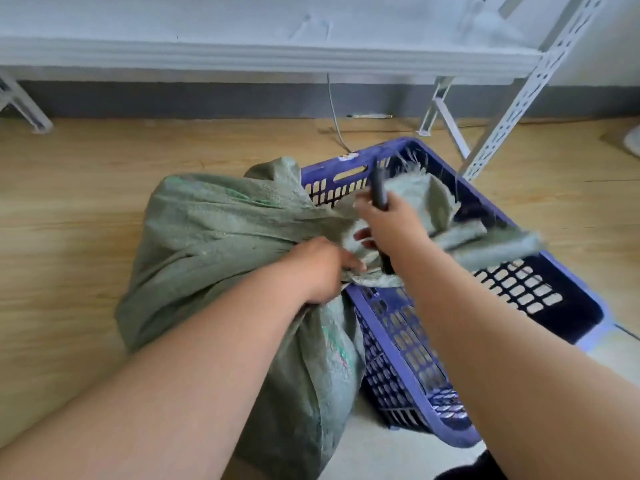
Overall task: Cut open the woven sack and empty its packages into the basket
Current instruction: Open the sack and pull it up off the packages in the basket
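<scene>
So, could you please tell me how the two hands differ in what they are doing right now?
The left hand grips bunched fabric at the neck of the green woven sack, while the right hand holds a dark tool upright. The left hand sits beside the blue basket; the right hand is raised over it. Both are bare and near the sack's opening.

Both bare forearms were extended forward. The left hand (320, 271) gripped bunched fabric, fingers curled. The right hand (389, 220), raised higher, held a dark handle.
</scene>
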Demonstrator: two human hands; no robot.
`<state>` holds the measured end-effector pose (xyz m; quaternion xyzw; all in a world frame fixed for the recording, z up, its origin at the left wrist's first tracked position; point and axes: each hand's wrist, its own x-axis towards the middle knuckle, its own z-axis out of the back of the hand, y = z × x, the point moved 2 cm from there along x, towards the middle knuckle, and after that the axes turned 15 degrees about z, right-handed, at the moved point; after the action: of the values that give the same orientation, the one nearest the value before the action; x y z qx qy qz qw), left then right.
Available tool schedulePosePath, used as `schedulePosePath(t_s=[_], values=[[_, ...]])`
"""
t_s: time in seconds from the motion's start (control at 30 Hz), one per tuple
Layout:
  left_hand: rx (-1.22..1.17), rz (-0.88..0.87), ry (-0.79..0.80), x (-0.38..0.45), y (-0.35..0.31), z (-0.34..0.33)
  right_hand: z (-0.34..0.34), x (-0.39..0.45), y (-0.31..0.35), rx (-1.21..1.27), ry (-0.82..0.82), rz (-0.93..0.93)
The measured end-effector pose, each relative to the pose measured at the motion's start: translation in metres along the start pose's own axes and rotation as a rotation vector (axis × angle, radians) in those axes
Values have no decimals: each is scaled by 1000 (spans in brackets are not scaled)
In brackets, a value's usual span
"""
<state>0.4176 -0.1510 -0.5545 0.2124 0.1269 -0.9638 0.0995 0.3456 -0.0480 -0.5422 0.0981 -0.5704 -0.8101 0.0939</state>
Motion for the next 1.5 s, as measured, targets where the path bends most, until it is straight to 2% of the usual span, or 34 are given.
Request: schedulePosePath(t_s=[0.07,0.13,0.17,0.2,0.23,0.3,0.37,0.43,0.53,0.6,0.73,0.83,1.0,1.13,1.27,1.33,1.4,1.47,1.5], values=[[-180,32,7,0,7,13,-8,-3,-27,-348,228,-102],[-197,107,-238,2,18,31,-7,-12,-52,-579,457,-242],[-128,146,-382,4,23,39,-5,-16,-56,-598,503,-289],[-37,188,-446,8,30,43,-3,-17,-57,-567,475,-298],[54,246,-409,12,36,44,0,-15,-54,-520,398,-286],[159,388,-192,16,47,42,6,-7,-45,-450,166,-161],[217,505,-99,19,55,38,2,2,-32,-372,74,-5],[326,574,-49,17,58,36,-13,7,-18,-277,116,78],[365,620,55,12,67,33,-40,5,-13,-305,327,64],[215,617,64,9,77,32,-45,-3,-19,-488,431,7],[-82,480,117,1,79,36,-41,-11,-38,-755,441,-116],[-89,417,75,-4,73,39,-47,-4,-44,-749,363,-97],[32,463,67,-16,70,39,-62,16,-29,-603,232,-65],[0,625,22,-28,69,26,-67,33,-24,-429,185,-79],[-68,806,35,-36,85,-4,-63,39,-14,-395,67,31],[-43,780,-66,-34,89,-4,-56,42,-3,-343,-46,113],[-36,706,-270,-29,86,15,-41,45,8,-268,-194,171],[4,596,-498,-24,72,34,-17,47,4,-166,-322,150],[28,514,-580,-22,62,37,-6,47,-2,-165,-334,94]])
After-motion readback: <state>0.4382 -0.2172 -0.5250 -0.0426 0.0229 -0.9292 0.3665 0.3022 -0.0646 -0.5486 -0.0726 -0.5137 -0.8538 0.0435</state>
